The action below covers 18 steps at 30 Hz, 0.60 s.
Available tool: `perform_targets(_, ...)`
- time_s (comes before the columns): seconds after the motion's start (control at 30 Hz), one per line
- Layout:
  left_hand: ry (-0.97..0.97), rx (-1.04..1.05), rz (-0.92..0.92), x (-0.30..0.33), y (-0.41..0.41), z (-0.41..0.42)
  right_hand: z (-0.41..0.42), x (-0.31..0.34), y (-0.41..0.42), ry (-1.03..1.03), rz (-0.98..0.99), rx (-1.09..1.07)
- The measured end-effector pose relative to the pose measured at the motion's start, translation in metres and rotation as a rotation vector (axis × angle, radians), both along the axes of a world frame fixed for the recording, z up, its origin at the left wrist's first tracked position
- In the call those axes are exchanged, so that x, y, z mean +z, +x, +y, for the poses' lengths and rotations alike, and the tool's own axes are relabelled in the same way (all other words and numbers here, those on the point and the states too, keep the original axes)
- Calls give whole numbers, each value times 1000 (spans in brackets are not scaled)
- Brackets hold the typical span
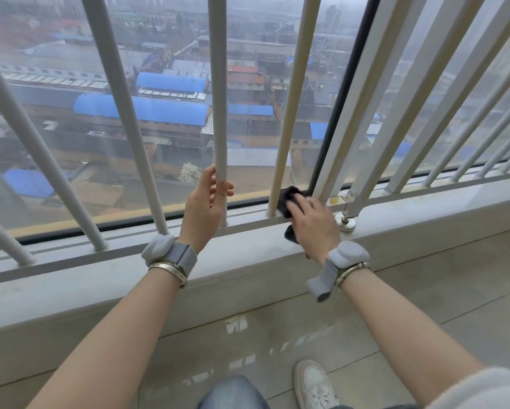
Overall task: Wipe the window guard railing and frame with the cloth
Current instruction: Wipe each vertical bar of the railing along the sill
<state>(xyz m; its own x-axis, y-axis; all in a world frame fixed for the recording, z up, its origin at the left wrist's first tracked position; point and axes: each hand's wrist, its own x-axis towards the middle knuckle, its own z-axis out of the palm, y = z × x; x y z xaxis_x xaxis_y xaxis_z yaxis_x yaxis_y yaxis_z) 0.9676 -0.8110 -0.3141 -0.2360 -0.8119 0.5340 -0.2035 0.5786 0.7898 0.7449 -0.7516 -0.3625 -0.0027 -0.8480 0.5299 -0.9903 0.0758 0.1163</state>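
A white window guard railing of round upright bars stands along the bottom rail (130, 246) in front of the glass. My left hand (206, 208) grips one upright bar (220, 113) near its foot. My right hand (312, 222) holds a dark cloth (287, 197) against the base of the neighbouring bar (292, 113), where it meets the rail. Part of the cloth hangs below my palm. Just right of it stands the dark window frame post (339, 107).
A square white post with a metal bracket and round foot (346, 222) stands right of my right hand. More bars (454, 113) run off to the right. A grey stone sill (100, 290) lies below the rail, with glossy floor tiles and my shoe (315, 385) underneath.
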Motion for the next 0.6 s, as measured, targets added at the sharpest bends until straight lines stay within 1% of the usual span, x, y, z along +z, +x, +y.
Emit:
perform_targets(0.03, 2, -6, 0, 0, 1, -1, 0, 0, -8, -22, 28, -31)
perform_targets(0.07, 0, -5, -2, 0, 1, -1, -1, 0, -4, -37, -33, -80)
perform_targets(0.13, -8, 4, -15, 0, 2, -1, -7, -4, 29, -55, -234, -172)
perform_targets(0.17, -13, 9, -24, 0, 1, -1, -9, -5, 45, -37, -309, -164)
perform_targets(0.23, -26, 15, -49, 1, 2, -2, -7, -5, 55, -24, -329, -114)
perform_targets(0.3, -30, 16, -69, 1, 4, -3, 0, -2, 31, -64, -291, -50)
perform_targets(0.37, -30, 10, -91, 3, 6, -4, 7, 2, 13, -77, -323, -94)
perform_targets(0.43, -41, 6, -106, 5, 8, -3, 5, 7, 20, -7, -407, -204)
perform_targets(0.47, -40, 3, -111, 5, 8, -1, 4, 8, 26, 42, -412, -204)
perform_targets(0.6, -24, 20, -137, 10, 7, 2, 3, 23, 20, 227, -399, -13)
